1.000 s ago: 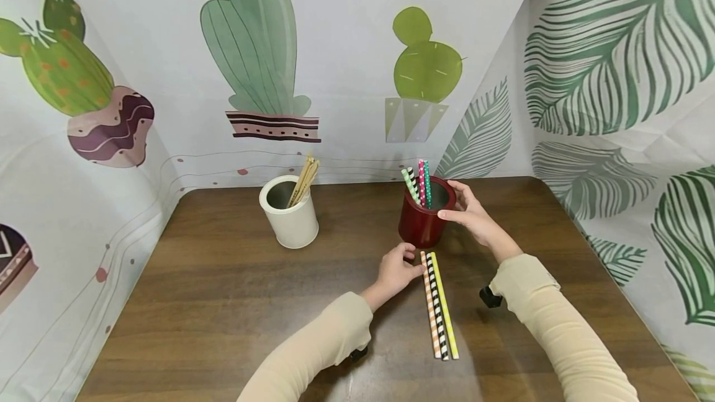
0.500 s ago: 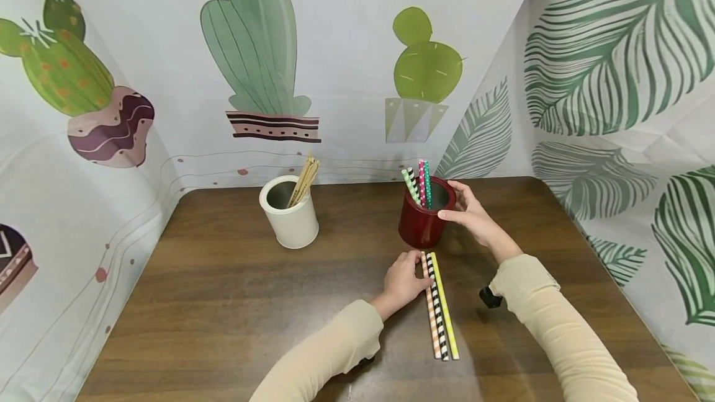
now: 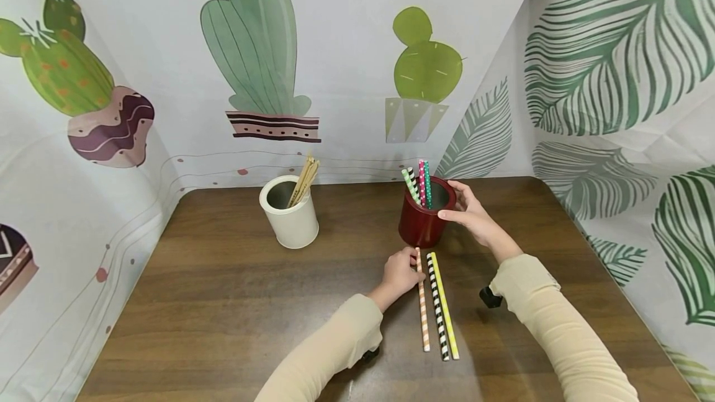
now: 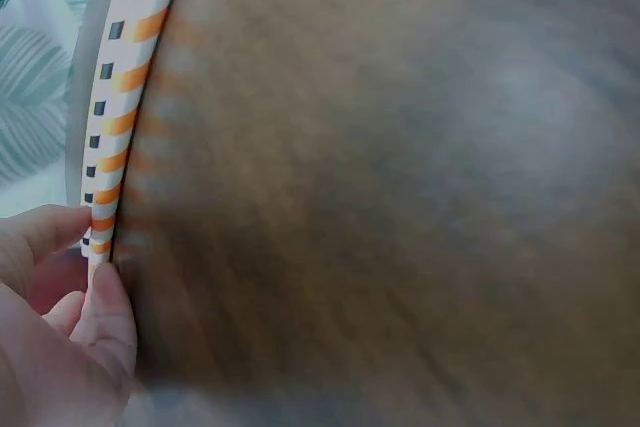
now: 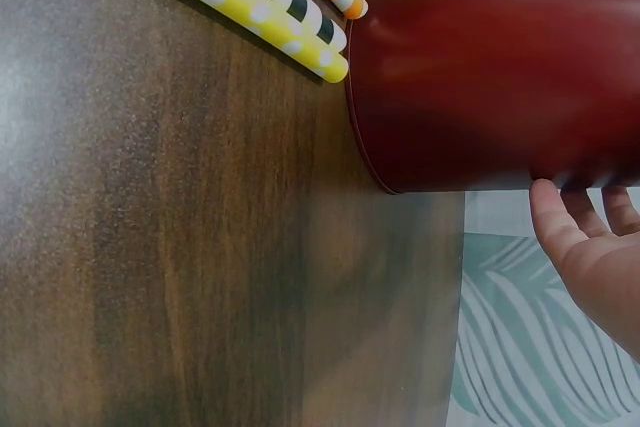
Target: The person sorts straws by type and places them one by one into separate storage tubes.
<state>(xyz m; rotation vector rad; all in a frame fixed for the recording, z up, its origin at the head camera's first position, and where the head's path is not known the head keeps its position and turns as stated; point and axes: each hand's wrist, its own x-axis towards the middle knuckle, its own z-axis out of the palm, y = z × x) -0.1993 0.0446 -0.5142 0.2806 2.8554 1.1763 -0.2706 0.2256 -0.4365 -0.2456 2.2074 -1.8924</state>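
Note:
My left hand [image 3: 399, 273] pinches an orange-and-white striped paper straw [image 3: 423, 318] near its far end, between thumb and fingers. In the left wrist view the thumb and a fingertip meet around this striped straw [image 4: 121, 122]. To its right lie a black-and-white striped straw [image 3: 438, 315] and a yellow spotted straw [image 3: 445, 312], side by side. My right hand [image 3: 473, 214] grips the right side of a dark red round holder [image 3: 420, 228], thumb at the front. Several patterned straws [image 3: 422, 185] lean inside that holder, their lower ends hidden.
A cream round holder [image 3: 293, 225] with several tan straws [image 3: 304, 182] stands to the left on the brown wooden table [image 3: 223, 303]. Behind the table hangs a cloth [image 3: 346, 48] printed with cacti and leaves.
My left hand has moved onto the orange-and-white straw, pinched it and drawn it left, apart from the other two. My right hand stays on the red holder.

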